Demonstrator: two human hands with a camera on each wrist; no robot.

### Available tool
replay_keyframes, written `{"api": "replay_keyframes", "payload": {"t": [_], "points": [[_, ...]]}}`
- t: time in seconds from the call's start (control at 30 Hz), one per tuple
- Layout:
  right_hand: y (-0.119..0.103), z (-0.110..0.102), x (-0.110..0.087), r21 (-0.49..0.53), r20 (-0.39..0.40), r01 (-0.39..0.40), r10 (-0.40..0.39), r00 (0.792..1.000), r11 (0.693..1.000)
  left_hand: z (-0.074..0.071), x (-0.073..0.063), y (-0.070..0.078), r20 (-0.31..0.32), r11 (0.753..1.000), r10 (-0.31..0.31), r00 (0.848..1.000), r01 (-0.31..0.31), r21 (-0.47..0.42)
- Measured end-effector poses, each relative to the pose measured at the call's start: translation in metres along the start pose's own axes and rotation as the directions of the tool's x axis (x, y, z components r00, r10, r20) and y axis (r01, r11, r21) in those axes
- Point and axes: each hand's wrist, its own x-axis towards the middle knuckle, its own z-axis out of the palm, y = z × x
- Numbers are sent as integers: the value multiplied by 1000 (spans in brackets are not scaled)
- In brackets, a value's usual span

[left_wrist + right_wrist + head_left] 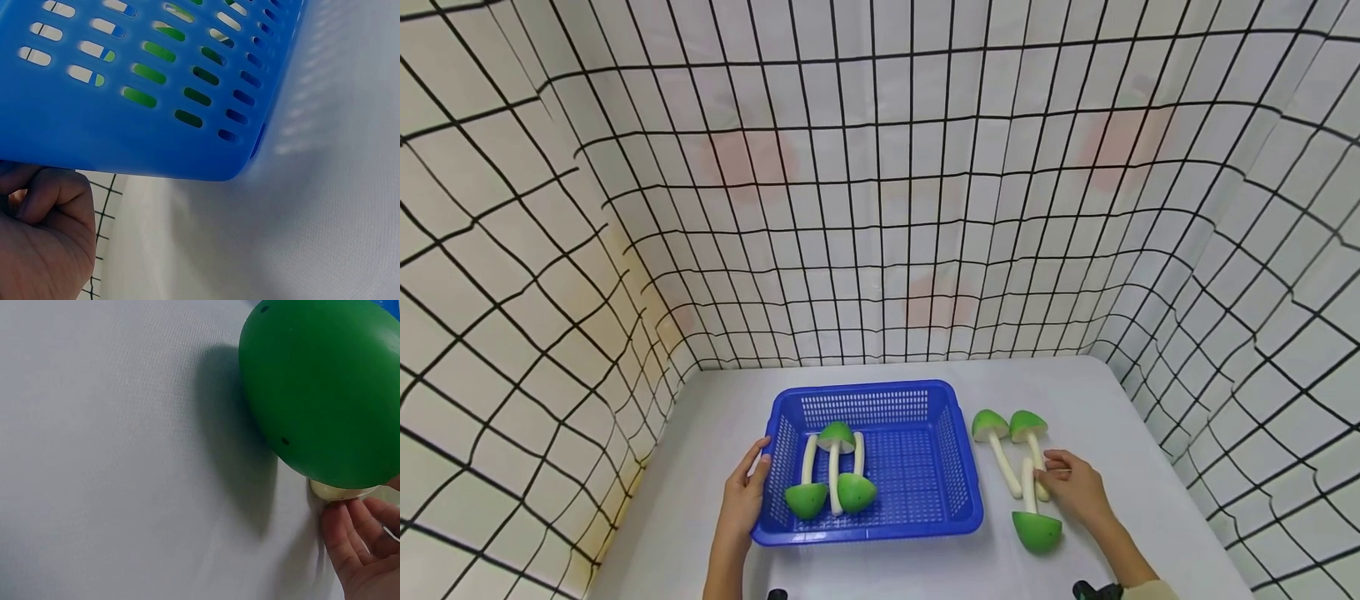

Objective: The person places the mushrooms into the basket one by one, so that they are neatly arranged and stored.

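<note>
My left hand [744,492] grips the left rim of a blue plastic basket [867,534]; in the left wrist view its curled fingers [59,190] meet the basket edge. Three toy mushrooms with green caps and cream stems, one of them a middle mushroom [835,436], lie in the basket's left half. Right of the basket, my right hand [1075,485] pinches at the crossed stems of a far mushroom [1028,423] and a near mushroom [1037,533]. In the right wrist view the near green cap [325,394] hides much of the grasp; fingertips touch a cream stem end [337,492].
Another mushroom [991,423] lies between the basket and the crossed pair, its stem slanting toward me. White cloth [715,408] covers the table. Black wire grid [887,208] stands along the back and both sides, with pale sheeting behind it.
</note>
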Motion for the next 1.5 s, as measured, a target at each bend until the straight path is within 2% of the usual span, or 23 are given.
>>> {"api": "replay_keyframes", "payload": {"t": [0.17,0.37,0.5,0.8,1.17,1.4,1.5], "points": [[2,2,-1,-16,35,2,-1,999,1000,0,-3,-2,2,1000,-23,1000,23,1],[-4,0,1,10,50,1,-1,999,1000,0,-1,-1,3,1000,6,1000,-6,10],[-6,-2,5,22,59,-3,2,998,1000,1,1,2,-4,1000,2,1000,-2,10],[-8,-8,4,15,25,2,-2,1000,1000,-1,-1,6,6,1000,-6,1000,6,7],[-15,-14,2,85,16,1,-3,1000,996,0,0,3,21,1000,-2,1000,3,-10],[-26,-14,0,139,-19,36,-34,999,990,0,2,2,-7,1000,-6,1000,6,15],[-31,-15,-1,131,-36,49,-45,998,990,1,2,2,-14,1000,-7,1000,7,14]]}}
